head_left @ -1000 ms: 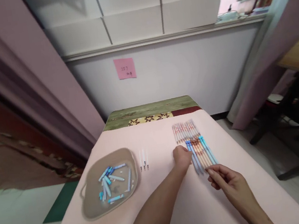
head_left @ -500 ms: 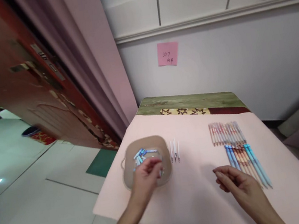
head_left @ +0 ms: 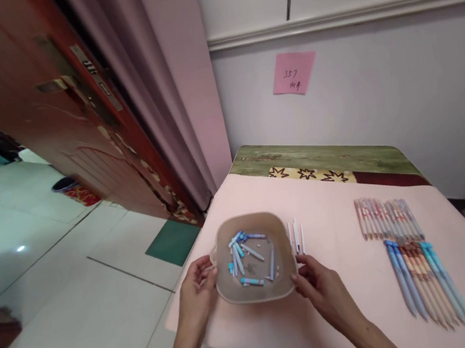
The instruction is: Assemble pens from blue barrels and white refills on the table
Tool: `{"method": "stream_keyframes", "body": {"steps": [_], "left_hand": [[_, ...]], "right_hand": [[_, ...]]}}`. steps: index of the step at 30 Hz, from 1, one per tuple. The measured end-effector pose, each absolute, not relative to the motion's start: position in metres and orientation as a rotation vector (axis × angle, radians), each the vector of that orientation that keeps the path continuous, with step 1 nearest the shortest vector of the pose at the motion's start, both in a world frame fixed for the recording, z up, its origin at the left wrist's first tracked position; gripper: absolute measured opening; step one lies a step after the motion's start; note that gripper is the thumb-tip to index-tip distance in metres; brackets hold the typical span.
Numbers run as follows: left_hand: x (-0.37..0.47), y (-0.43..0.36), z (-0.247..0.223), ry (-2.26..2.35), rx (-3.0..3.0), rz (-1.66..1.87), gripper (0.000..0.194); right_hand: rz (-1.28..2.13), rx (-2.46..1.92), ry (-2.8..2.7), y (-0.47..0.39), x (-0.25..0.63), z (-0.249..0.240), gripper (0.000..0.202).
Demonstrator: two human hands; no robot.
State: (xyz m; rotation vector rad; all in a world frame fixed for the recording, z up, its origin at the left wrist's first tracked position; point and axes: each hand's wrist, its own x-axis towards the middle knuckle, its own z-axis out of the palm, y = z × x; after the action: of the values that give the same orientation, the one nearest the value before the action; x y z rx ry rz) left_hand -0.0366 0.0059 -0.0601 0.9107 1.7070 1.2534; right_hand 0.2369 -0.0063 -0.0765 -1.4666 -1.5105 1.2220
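Since earlier, both hands have moved to the basin (head_left: 282, 239) on the bench (head_left: 331, 211): left hand (head_left: 200, 288) and right hand (head_left: 320, 283) gripping opposite sides. Pens (head_left: 429, 284) lie in two rows; loose pen parts (head_left: 237, 256) inside remain unsorted; white refills (head_left: 297, 237) beside.

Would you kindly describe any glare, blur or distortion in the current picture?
Head view: one glare spot on the floor tiles; the red door leans, probably wide-angle distortion or camera tilt; the pens at right look slightly soft, though "357" on the pink note reads clearly.
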Motion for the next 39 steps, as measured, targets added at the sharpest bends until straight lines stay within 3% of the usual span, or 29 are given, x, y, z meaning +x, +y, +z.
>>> {"method": "stream_keyframes", "body": {"steps": [10,16,19,23,32,39], "left_hand": [[-0.049,0.027,-0.070,1.657,0.900,1.269,0.048],[-0.066,0.022,-0.062,1.671,0.836,1.249,0.053],[-0.074,0.017,-0.056,1.718,0.838,1.229,0.051],[-0.081,0.006,-0.047,1.737,0.859,1.208,0.048],[-0.105,-0.008,-0.042,1.798,0.785,1.319,0.036],[-0.081,0.009,-0.018,1.557,0.767,1.459,0.032]], "right_hand": [[1.183,-1.496,-1.552,0.021,0.230,-0.077,0.039],[0.496,-1.676,-1.659,0.044,0.228,-0.041,0.037],[0.397,-1.498,-2.047,0.072,0.194,-0.022,0.024],[0.263,-1.467,-2.720,0.117,0.135,-0.020,0.025],[0.337,-1.256,-2.946,0.145,0.095,-0.051,0.024],[0.412,-1.372,-2.560,0.143,0.119,-0.032,0.023]]}}
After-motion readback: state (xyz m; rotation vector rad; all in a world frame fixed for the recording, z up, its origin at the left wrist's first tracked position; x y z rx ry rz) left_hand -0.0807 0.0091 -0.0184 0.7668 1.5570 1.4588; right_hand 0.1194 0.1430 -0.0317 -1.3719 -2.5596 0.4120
